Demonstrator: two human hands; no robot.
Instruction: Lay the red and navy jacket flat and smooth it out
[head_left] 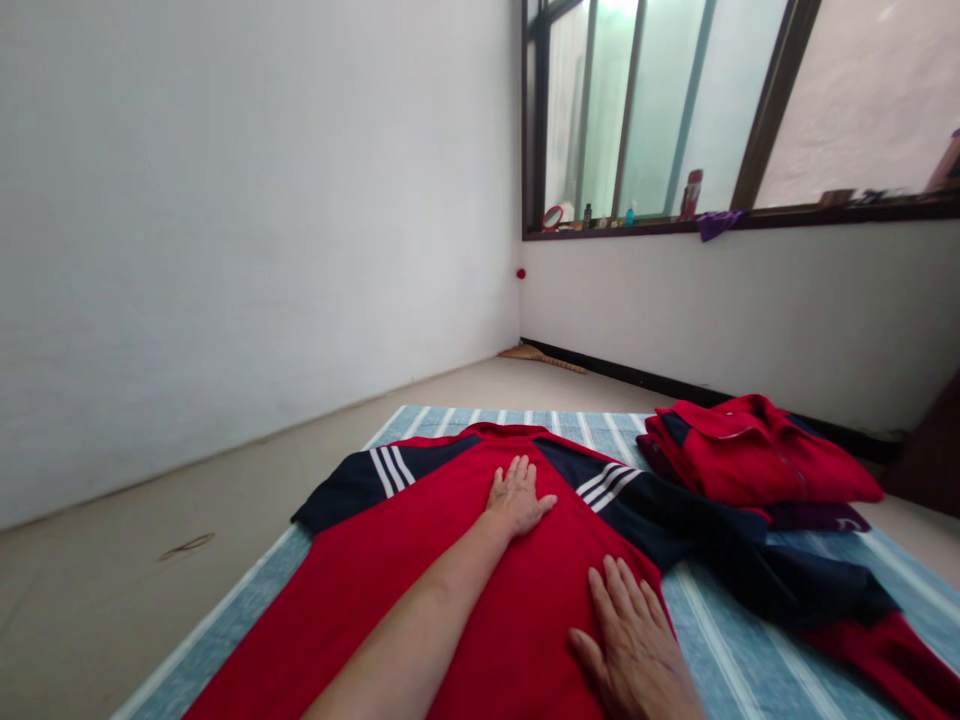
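Observation:
A red jacket (465, 580) with navy shoulders and white stripes lies spread out flat, its collar at the far end. My left hand (516, 497) rests palm down on its upper middle, below the collar, fingers extended. Nearer to me, my right hand (634, 640) lies flat on the jacket close to its right side, fingers a little apart. The right sleeve (780, 580) stretches out to the right, navy turning to red toward the cuff. The left sleeve shows only as a short navy part at the shoulder; the rest is hidden.
Under the jacket is a blue-and-white striped sheet (720, 650). A stack of folded red and dark clothes (765, 450) sits at its right far side. A thin loop (186, 546) lies on the floor to the left. Bottles and a mirror (553, 217) stand along the windowsill.

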